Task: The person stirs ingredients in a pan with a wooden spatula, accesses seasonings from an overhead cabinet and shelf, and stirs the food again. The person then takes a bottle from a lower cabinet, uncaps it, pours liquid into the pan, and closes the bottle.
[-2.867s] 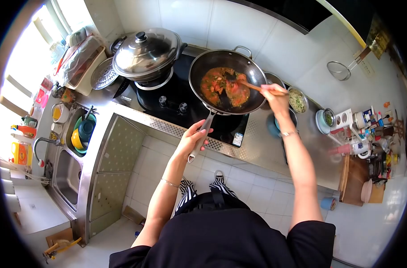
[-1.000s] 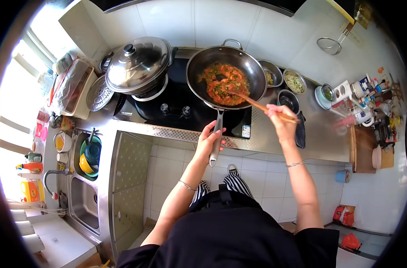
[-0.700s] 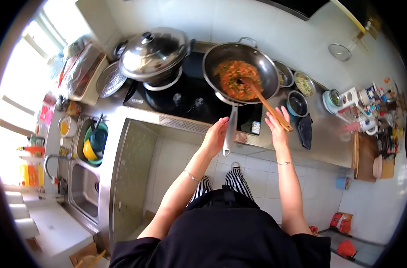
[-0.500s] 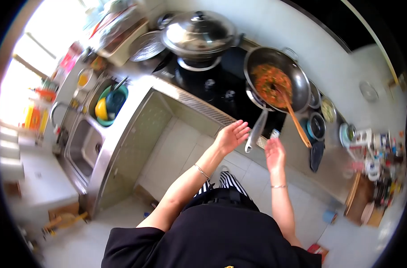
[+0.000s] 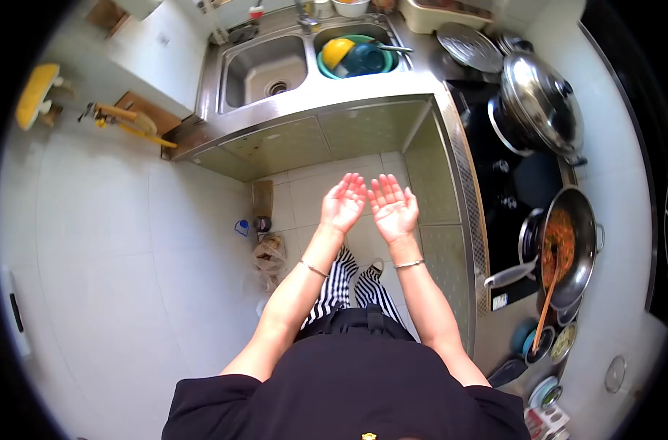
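Observation:
My left hand (image 5: pixel 344 204) and my right hand (image 5: pixel 394 208) are held out side by side in front of me, palms up, with nothing in them. Fingers on both are stretched out, and a thin bracelet circles each wrist. Below them are the tiled floor and my striped trousers (image 5: pixel 338 282). To the right, apart from my right hand, a wok (image 5: pixel 587 249) sits on the black stove (image 5: pixel 528 176). Reddish chopped food (image 5: pixel 561 235) lies in it, with a wooden-handled utensil (image 5: pixel 547 312) leaning over the rim.
Ahead is a steel sink (image 5: pixel 264 70) beside a green basin (image 5: pixel 327 62) holding a yellow bowl (image 5: pixel 338 53) and a dark one. A large lidded pot (image 5: pixel 543 103) stands on the far burner. Plastic bags (image 5: pixel 268 257) lie on the floor at left. The counter edge (image 5: pixel 470 191) runs along my right.
My view has turned left from the stove toward the sink. My hands have moved away from the wok handle and closer together, palms now facing up.

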Available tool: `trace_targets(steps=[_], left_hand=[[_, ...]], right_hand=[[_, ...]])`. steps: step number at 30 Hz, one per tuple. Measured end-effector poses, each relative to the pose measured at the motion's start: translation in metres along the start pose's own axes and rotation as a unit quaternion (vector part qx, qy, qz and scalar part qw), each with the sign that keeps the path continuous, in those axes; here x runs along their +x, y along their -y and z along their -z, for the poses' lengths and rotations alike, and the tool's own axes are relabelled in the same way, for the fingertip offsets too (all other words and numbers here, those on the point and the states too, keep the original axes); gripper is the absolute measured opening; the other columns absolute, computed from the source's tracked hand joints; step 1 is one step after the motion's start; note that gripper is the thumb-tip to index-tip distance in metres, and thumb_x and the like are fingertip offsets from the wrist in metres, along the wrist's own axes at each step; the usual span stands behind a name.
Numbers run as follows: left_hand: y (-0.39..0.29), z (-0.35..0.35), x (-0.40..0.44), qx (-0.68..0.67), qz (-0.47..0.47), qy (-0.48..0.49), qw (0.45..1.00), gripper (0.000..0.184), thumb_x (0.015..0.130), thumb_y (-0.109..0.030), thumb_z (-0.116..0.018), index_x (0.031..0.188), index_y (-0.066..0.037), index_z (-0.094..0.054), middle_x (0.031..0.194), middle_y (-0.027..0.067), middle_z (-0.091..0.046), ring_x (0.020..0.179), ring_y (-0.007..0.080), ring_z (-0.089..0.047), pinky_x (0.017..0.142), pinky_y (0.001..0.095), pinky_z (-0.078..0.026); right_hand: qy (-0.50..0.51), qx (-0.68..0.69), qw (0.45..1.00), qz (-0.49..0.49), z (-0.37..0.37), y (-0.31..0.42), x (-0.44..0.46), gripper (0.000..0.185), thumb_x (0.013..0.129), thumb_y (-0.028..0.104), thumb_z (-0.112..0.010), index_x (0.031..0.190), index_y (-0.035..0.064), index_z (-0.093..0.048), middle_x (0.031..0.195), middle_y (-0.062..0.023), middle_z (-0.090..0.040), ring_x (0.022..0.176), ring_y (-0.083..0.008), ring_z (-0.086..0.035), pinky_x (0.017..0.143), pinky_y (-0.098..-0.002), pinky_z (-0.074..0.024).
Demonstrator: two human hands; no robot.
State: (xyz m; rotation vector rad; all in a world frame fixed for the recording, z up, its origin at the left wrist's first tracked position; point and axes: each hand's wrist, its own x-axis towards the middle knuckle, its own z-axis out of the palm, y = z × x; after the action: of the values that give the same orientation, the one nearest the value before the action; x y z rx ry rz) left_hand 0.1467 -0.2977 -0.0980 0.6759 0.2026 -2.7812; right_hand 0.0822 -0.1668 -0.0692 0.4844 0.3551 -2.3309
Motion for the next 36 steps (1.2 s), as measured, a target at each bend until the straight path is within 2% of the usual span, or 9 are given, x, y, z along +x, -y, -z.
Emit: trace_targets(steps=[5,17,19,22,25,29,31,35,36], left_hand=[[-0.077,0.015,0.011,-0.066,-0.078,0.008,0.995,0.023,0.09,-0.01,-0.048,0.107,0.001,-0.059,0.113,0.0131,-0.062,0.109,0.0247,-0.056,0.096,0.0397,-0.045],[-0.209,0.032,0.127,-0.082,-0.131,-0.092,0.984,0.02,0.091,-0.009,-0.047,0.106,-0.002,-0.057,0.111,0.0108,-0.061,0.11,0.0254,-0.055,0.098,0.042,-0.043],[-0.222,0.031,0.155,-0.07,-0.16,-0.143,0.974,0.026,0.09,-0.005,-0.045,0.115,-0.006,-0.052,0.119,0.0093,-0.056,0.115,0.0244,-0.051,0.1,0.044,-0.04],[-0.24,0.035,0.201,-0.059,-0.183,-0.178,0.965,0.023,0.088,-0.002,-0.043,0.108,-0.004,-0.055,0.116,0.0091,-0.058,0.115,0.0252,-0.051,0.102,0.0457,-0.036],[-0.25,0.033,0.234,-0.036,-0.185,-0.174,0.967,0.026,0.086,-0.002,-0.041,0.109,-0.003,-0.053,0.12,0.0123,-0.054,0.117,0.0281,-0.048,0.104,0.047,-0.034],[-0.251,0.033,0.252,-0.053,-0.167,-0.188,0.966,0.028,0.085,-0.006,-0.038,0.109,0.002,-0.05,0.116,0.0197,-0.052,0.11,0.0332,-0.049,0.097,0.0465,-0.041],[-0.247,0.038,0.254,-0.047,-0.18,-0.191,0.964,0.028,0.084,-0.005,-0.039,0.108,0.003,-0.05,0.112,0.0191,-0.054,0.105,0.0315,-0.051,0.094,0.0449,-0.044],[-0.241,0.048,0.251,-0.004,-0.201,-0.164,0.966,0.025,0.083,-0.003,-0.042,0.106,0.0,-0.052,0.108,0.0142,-0.056,0.103,0.0283,-0.053,0.093,0.0421,-0.044],[-0.237,0.049,0.246,0.001,-0.219,-0.17,0.961,0.025,0.082,-0.002,-0.044,0.106,-0.002,-0.053,0.108,0.0127,-0.057,0.102,0.0266,-0.053,0.092,0.0408,-0.044]], right_hand=[[-0.011,0.001,0.997,-0.079,-0.03,-0.066,0.059,0.05,0.093,0.04,-0.037,0.124,0.0028,-0.049,0.125,-0.0143,-0.055,0.119,-0.0305,-0.049,0.102,-0.0462,-0.0375],[-0.122,-0.003,0.99,-0.069,-0.031,-0.159,0.227,0.063,0.091,0.05,-0.032,0.129,0.0016,-0.044,0.131,-0.0135,-0.049,0.125,-0.0304,-0.043,0.107,-0.0478,-0.0295],[-0.13,-0.012,0.989,-0.066,-0.029,-0.165,0.266,0.064,0.091,0.051,-0.031,0.13,0.0017,-0.044,0.133,-0.0132,-0.047,0.127,-0.03,-0.041,0.107,-0.048,-0.0277],[-0.171,0.006,0.983,-0.071,-0.016,-0.172,0.318,0.067,0.09,0.053,-0.03,0.133,0.0022,-0.04,0.14,-0.0126,-0.039,0.132,-0.0294,-0.033,0.11,-0.0477,-0.0212],[-0.199,-0.016,0.977,-0.07,-0.014,-0.174,0.359,0.067,0.09,0.052,-0.027,0.134,0.0043,-0.039,0.142,-0.012,-0.037,0.131,-0.0277,-0.034,0.109,-0.0467,-0.0241],[-0.222,-0.016,0.972,-0.08,-0.011,-0.173,0.379,0.066,0.09,0.052,-0.026,0.135,0.0054,-0.038,0.141,-0.0113,-0.036,0.128,-0.0269,-0.037,0.108,-0.0451,-0.0275],[-0.189,-0.003,0.98,-0.067,-0.005,-0.172,0.377,0.069,0.089,0.053,-0.034,0.137,0.0037,-0.033,0.143,-0.0118,-0.031,0.13,-0.0264,-0.033,0.11,-0.0428,-0.0254],[-0.178,-0.003,0.981,-0.073,-0.005,-0.172,0.369,0.068,0.089,0.052,-0.035,0.135,0.0015,-0.035,0.143,-0.0139,-0.031,0.131,-0.028,-0.033,0.11,-0.0432,-0.0251],[-0.211,-0.022,0.975,-0.073,-0.005,-0.174,0.364,0.065,0.09,0.051,-0.032,0.132,0.0014,-0.038,0.136,-0.0136,-0.037,0.126,-0.0279,-0.037,0.108,-0.0438,-0.0285]])
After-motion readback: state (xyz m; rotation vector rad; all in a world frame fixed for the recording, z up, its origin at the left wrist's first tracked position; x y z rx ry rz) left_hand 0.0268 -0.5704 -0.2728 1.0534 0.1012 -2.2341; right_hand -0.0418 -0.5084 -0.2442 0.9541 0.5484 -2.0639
